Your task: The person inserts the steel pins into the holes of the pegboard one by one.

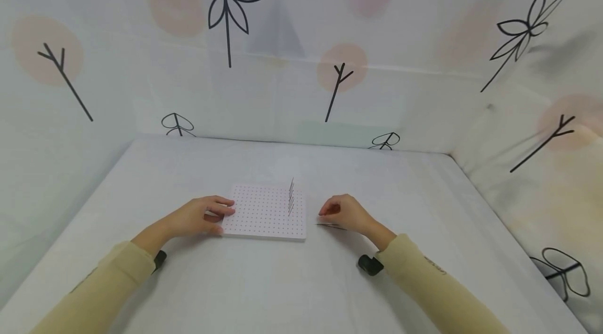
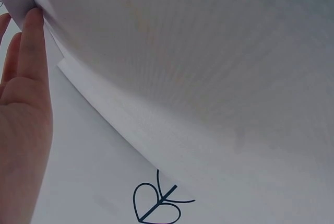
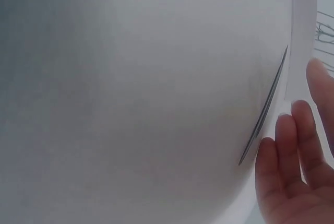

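Observation:
A white square board (image 1: 264, 219) dotted with rows of small holes lies flat on the table. Several thin dark pins (image 1: 290, 200) stand in it in a column near its right side. My left hand (image 1: 195, 216) rests its extended fingers and thumb along the board's left edge; the left wrist view shows only part of this hand (image 2: 26, 78). To the right of the board, my right hand (image 1: 346, 213) hovers over a few loose pins (image 3: 263, 106) lying on the table. Its fingers (image 3: 287, 145) are loosely bent, thumb apart, with nothing visible between them.
A white cloth covers the table (image 1: 282, 287). Behind and at the sides rises a white curtain (image 1: 282, 88) printed with plant drawings. Dark wrist-camera pieces (image 1: 370, 265) sit under both wrists.

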Tool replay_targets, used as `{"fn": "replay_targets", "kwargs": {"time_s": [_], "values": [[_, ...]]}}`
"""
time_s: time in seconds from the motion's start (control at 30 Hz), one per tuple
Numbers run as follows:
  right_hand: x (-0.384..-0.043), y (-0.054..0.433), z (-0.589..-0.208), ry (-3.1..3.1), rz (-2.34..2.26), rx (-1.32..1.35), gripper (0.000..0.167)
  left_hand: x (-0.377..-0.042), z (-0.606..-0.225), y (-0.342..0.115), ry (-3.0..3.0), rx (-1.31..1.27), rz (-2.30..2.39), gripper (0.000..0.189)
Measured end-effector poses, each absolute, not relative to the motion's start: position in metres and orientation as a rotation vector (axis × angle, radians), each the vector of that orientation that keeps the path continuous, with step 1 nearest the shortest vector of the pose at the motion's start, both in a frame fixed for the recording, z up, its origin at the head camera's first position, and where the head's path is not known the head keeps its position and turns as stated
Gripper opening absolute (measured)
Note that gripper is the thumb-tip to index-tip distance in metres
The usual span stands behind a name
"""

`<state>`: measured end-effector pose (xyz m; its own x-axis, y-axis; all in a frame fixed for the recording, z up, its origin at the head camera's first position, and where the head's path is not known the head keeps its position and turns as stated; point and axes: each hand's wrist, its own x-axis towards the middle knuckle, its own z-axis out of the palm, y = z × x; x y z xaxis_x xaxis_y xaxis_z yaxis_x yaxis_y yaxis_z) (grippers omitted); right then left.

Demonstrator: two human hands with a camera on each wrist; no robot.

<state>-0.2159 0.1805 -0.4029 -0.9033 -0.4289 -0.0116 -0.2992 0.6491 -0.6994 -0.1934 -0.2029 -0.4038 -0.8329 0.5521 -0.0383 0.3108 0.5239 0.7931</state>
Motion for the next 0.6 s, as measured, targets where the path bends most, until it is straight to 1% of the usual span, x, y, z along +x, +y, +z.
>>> {"fn": "replay_targets", "kwargs": {"time_s": [0.4, 0.6], "values": [[-0.2166, 0.1859, -0.4048, 2.639, -1.029, -0.622, 0.011, -0.1923, -0.4017, -0.2024, 2.482, 0.738, 1.218, 0.048], [-0.2192, 0.1804, -0.4067, 2.612, -0.952, -0.649, 0.007, -0.1929, -0.4022, -0.2025, 2.483, 0.726, 1.215, 0.049]]}}
